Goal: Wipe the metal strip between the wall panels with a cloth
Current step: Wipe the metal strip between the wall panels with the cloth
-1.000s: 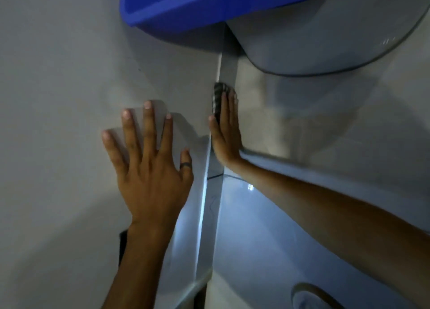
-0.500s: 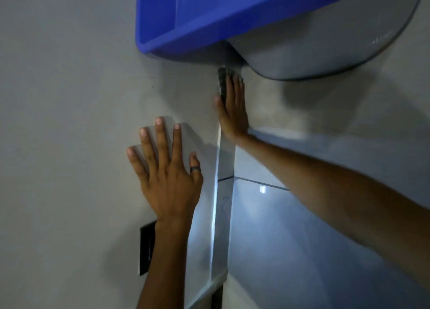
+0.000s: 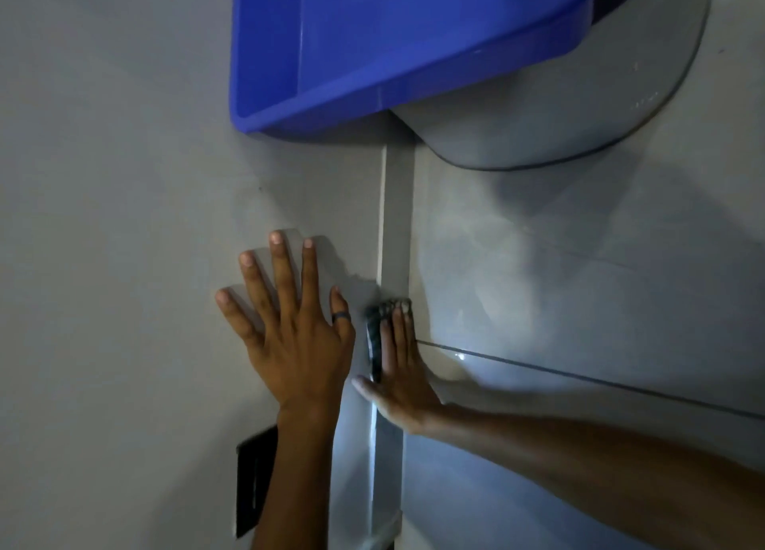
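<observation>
A narrow grey metal strip (image 3: 398, 218) runs vertically between two pale wall panels. My right hand (image 3: 399, 373) lies flat on the strip at mid-height, pressing a dark cloth (image 3: 374, 330) against it; only the cloth's edge shows above and left of my fingers. My left hand (image 3: 289, 330) rests flat on the left wall panel (image 3: 124, 260), fingers spread and pointing up, a dark ring on one finger. It holds nothing and sits just left of the cloth.
A blue plastic tub (image 3: 393, 40) juts out above the strip's top. Beside it on the right hangs a rounded grey fixture (image 3: 559, 119). A dark rectangular plate (image 3: 252, 483) sits on the left panel below my left wrist. A horizontal seam (image 3: 579, 375) crosses the right panel.
My right hand has slid the cloth down the strip from just under the blue tub to mid-height. My left hand has stayed flat on the left panel.
</observation>
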Available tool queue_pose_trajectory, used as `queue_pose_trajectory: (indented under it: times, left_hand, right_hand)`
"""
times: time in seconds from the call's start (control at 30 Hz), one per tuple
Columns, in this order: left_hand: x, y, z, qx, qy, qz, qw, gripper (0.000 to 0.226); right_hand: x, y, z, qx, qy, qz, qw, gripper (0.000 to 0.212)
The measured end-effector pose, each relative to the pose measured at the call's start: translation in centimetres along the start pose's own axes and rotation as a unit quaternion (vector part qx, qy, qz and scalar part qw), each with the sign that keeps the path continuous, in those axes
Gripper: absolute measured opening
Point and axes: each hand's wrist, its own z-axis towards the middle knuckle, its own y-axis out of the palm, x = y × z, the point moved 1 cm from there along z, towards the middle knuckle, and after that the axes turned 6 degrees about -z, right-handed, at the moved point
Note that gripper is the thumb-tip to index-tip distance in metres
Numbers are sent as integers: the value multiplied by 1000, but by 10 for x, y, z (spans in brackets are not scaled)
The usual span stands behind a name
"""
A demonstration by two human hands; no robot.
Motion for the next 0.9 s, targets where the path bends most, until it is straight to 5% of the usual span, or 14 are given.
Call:
queue_pose_trajectory:
  times: [0.5, 0.63, 0.9]
  left_hand:
    - [2, 6, 1, 22, 11, 19, 1000, 70]
    - [1, 2, 0, 4, 16, 6, 1000, 71]
    - [-9, -13, -17, -51, 15, -46, 998, 80]
  right_hand:
    - [-25, -146, 189, 225, 18, 49, 973, 77]
    - [-25, -102, 140, 208, 29, 25, 977, 79]
    - [-4, 41, -76, 18, -37, -17, 999, 96]
